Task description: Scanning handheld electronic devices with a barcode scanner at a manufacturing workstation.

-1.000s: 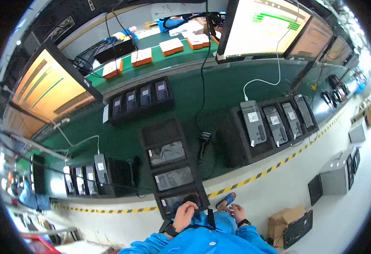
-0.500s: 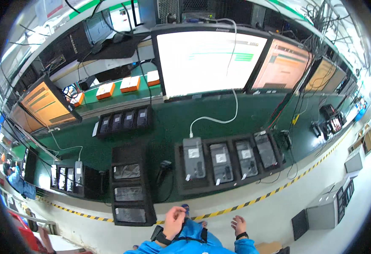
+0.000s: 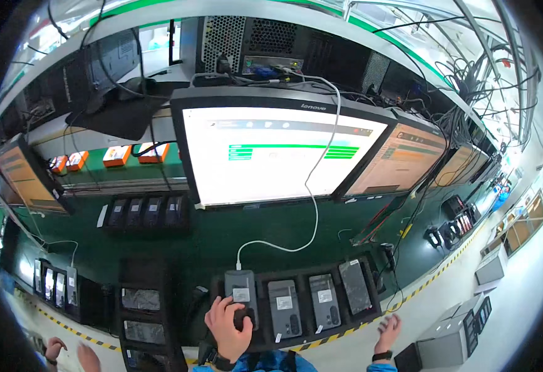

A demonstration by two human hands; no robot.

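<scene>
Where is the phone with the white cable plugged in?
In the head view, low and centre, the phone sits leftmost in the black tray, under the left hand.

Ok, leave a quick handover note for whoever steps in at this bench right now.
Left hand rests on the leftmost phone in the black tray, fingers over its lower end. A white cable runs to that phone's top end.
Right hand is open and holds nothing, on the bench edge by the yellow-black tape.
Three more phones lie face down in the tray to the right, with no cables seen on them.
The big monitor shows a white screen with green bars.
Another person's hands are at the lower left.
</scene>
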